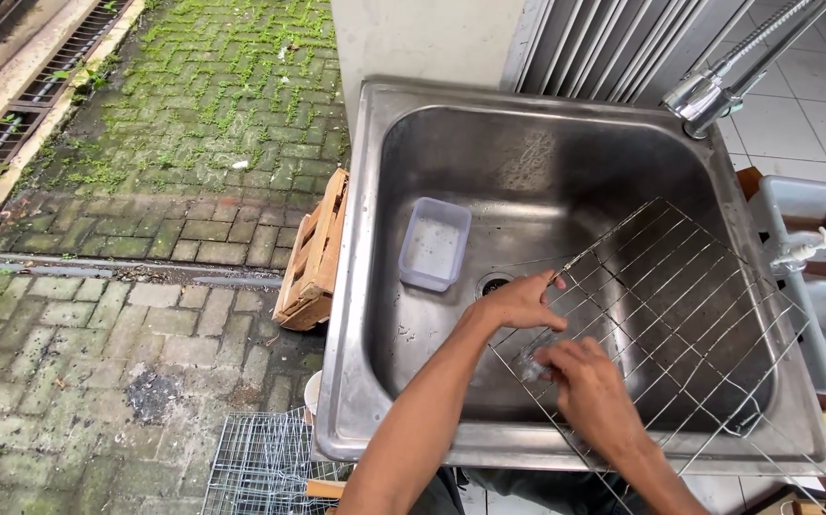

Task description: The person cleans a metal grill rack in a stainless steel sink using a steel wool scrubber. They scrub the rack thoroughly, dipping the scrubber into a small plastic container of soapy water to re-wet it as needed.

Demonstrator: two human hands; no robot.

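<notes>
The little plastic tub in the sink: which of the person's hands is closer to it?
Left. The left hand grips the wire rack by the drain, just right of the plastic tub. The right hand scrubs the rack farther off, nearer the sink's front rim.

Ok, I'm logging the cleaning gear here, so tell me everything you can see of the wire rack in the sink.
The wire rack is a flat rectangular grid of thin, shiny metal rods, mostly parallel bars inside a thicker frame. It lies tilted across the steel sink, its far edge down in the basin near the drain, its near-right part over the sink's rim. The left hand grips its far-left corner; the right hand presses a small scrubbing pad, hard to make out, onto the bars.
</notes>
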